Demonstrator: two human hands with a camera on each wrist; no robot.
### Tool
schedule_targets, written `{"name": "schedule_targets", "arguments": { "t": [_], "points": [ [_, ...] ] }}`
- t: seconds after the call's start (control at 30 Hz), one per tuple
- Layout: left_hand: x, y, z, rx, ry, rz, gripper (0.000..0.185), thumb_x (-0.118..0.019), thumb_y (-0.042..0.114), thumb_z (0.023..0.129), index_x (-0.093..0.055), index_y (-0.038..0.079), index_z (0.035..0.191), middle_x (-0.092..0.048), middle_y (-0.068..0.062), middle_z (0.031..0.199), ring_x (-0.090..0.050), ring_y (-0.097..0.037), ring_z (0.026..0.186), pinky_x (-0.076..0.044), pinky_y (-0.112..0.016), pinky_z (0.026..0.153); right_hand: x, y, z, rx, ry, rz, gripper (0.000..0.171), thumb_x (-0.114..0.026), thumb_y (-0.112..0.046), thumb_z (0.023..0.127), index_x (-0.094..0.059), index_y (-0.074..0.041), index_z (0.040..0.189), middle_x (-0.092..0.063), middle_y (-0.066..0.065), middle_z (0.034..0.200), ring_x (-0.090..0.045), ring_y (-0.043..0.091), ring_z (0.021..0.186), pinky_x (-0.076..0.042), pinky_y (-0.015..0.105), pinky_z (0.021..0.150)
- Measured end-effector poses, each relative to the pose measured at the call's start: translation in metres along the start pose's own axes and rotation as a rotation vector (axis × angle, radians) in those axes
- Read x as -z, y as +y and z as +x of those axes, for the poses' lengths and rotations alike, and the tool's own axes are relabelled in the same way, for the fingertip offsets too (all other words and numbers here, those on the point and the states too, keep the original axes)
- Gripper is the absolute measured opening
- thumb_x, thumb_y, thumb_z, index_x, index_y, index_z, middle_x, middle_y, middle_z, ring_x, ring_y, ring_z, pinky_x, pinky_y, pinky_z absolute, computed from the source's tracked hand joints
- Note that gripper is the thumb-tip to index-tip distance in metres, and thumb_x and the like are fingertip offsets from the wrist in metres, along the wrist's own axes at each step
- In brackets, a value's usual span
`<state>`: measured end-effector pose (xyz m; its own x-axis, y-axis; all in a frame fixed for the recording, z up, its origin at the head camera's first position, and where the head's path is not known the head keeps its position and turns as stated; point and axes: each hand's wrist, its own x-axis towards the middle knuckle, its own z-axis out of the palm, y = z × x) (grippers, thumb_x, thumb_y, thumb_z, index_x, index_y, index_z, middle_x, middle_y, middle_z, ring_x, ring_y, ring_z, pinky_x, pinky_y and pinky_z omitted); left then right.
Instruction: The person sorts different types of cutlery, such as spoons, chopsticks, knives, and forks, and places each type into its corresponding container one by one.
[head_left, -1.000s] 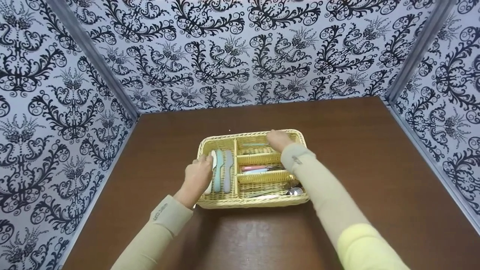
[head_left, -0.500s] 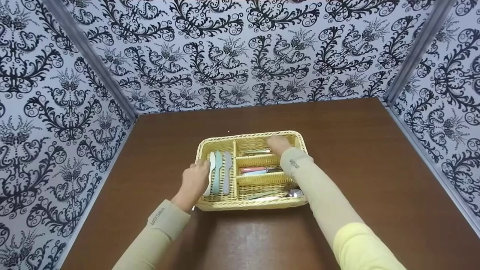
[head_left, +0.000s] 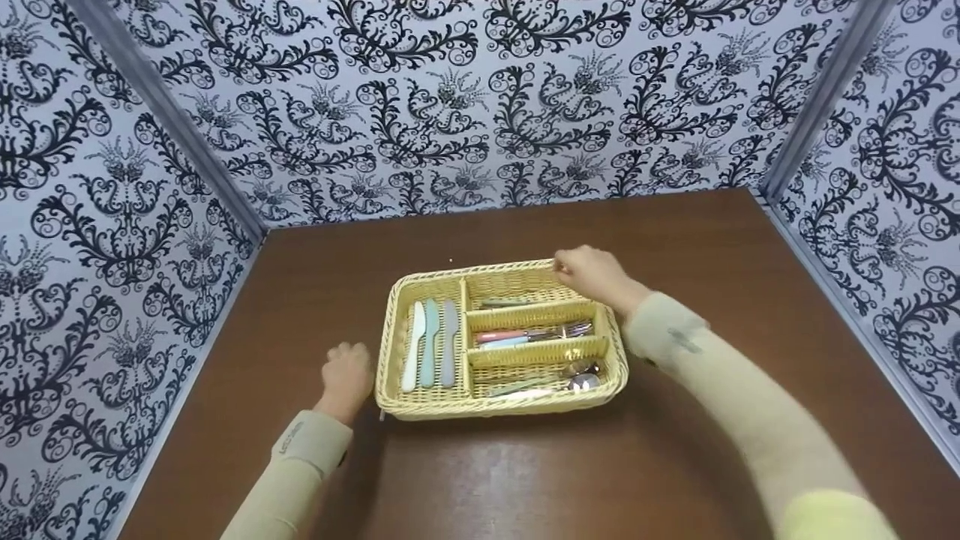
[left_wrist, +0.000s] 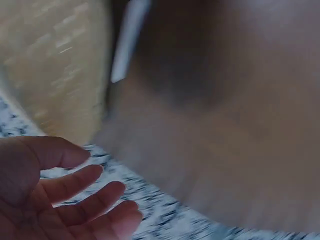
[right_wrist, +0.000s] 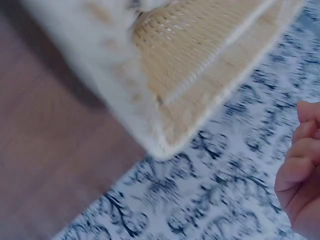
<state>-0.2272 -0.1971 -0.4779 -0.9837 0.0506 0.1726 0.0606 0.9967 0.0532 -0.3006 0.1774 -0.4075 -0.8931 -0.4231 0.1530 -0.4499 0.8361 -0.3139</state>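
A brown surface [head_left: 525,480] carries a wicker basket [head_left: 420,409] set about midway across it, with patterned walls [head_left: 480,97] closing in the back and both sides.

Nearest, the left hand [head_left: 346,373] hovers just beside the basket's left wall, apart from it. The left wrist view shows its fingers [left_wrist: 75,182] loosely spread and holding nothing, with the blurred basket [left_wrist: 55,65] above them.

The basket is split into a long compartment on the left and three shorter ones stacked on the right. In the long one three knives [head_left: 429,343] lie side by side, white, pale green and grey, their handles pointing away from the person. The nearest right compartment holds spoons [head_left: 577,380]; the middle one holds forks [head_left: 532,334] with pink and blue handles; the far one holds a single greenish utensil [head_left: 506,303].

Farthest, the right hand [head_left: 592,271] sits at the basket's far right corner, over the rim. The right wrist view shows its fingers [right_wrist: 300,165] curled, with the basket's corner [right_wrist: 190,80] well apart from them in that frame; whether they touch the rim I cannot tell.
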Motion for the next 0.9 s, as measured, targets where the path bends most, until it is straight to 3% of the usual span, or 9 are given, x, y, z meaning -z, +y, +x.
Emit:
{"name": "schedule_targets", "arguments": {
  "t": [0.17,0.4,0.5,0.67,0.77,0.9],
  "points": [
    [-0.015,-0.010,-0.006,0.024,-0.033,-0.081,0.014,-0.051,0.003,0.081,-0.055,-0.011,0.079,-0.055,-0.029,0.079,-0.055,-0.045,0.075,-0.049,-0.053,0.059,0.005,0.020,-0.048,0.049,0.022,0.012,0.012,-0.058,-0.012,0.083,-0.065,-0.005,0.090,-0.066,0.008,0.077,-0.061,0.025,0.067,-0.050,0.041,0.061],
    [-0.022,-0.012,-0.013,0.073,-0.262,-0.306,0.021,-0.054,0.010,0.083,-0.056,-0.010,0.086,-0.059,-0.030,0.086,-0.058,-0.046,0.085,-0.047,-0.052,0.072,0.001,0.057,-0.092,-0.033,-0.020,0.069,0.005,-0.061,-0.010,0.082,-0.064,-0.006,0.083,-0.066,0.010,0.081,-0.061,0.027,0.072,-0.049,0.045,0.066],
    [-0.023,-0.014,-0.015,0.111,-0.325,-0.412,0.022,-0.055,0.011,0.082,-0.056,-0.010,0.087,-0.060,-0.026,0.085,-0.059,-0.038,0.080,-0.048,-0.048,0.071,-0.001,0.066,-0.101,-0.058,-0.011,0.088,0.004,-0.061,-0.009,0.082,-0.064,-0.006,0.082,-0.066,0.010,0.081,-0.061,0.029,0.074,-0.048,0.046,0.067],
    [-0.025,-0.015,-0.015,0.225,-0.394,-0.552,0.020,-0.057,0.010,0.081,-0.056,-0.009,0.087,-0.057,-0.015,0.074,-0.053,-0.021,0.059,-0.049,-0.035,0.053,-0.001,0.072,-0.105,-0.080,0.001,0.089,0.006,-0.061,-0.010,0.082,-0.065,-0.005,0.083,-0.066,0.009,0.081,-0.061,0.029,0.075,-0.047,0.047,0.067],
    [-0.025,-0.014,-0.015,0.275,-0.440,-0.623,0.026,-0.056,0.010,0.082,-0.055,-0.012,0.096,-0.058,-0.016,0.076,-0.056,-0.021,0.058,-0.052,-0.034,0.053,-0.001,0.073,-0.105,-0.095,0.007,0.086,0.006,-0.061,-0.011,0.082,-0.065,-0.006,0.084,-0.067,0.009,0.082,-0.062,0.030,0.076,-0.047,0.047,0.067],
    [-0.028,-0.011,-0.019,0.294,-0.467,-0.676,0.028,-0.055,0.010,0.084,-0.055,-0.011,0.102,-0.059,-0.016,0.074,-0.058,-0.024,0.058,-0.053,-0.039,0.054,-0.001,0.073,-0.106,-0.090,0.012,0.080,0.006,-0.061,-0.011,0.082,-0.065,-0.006,0.083,-0.067,0.009,0.082,-0.062,0.030,0.075,-0.047,0.047,0.066]
  ]
}}
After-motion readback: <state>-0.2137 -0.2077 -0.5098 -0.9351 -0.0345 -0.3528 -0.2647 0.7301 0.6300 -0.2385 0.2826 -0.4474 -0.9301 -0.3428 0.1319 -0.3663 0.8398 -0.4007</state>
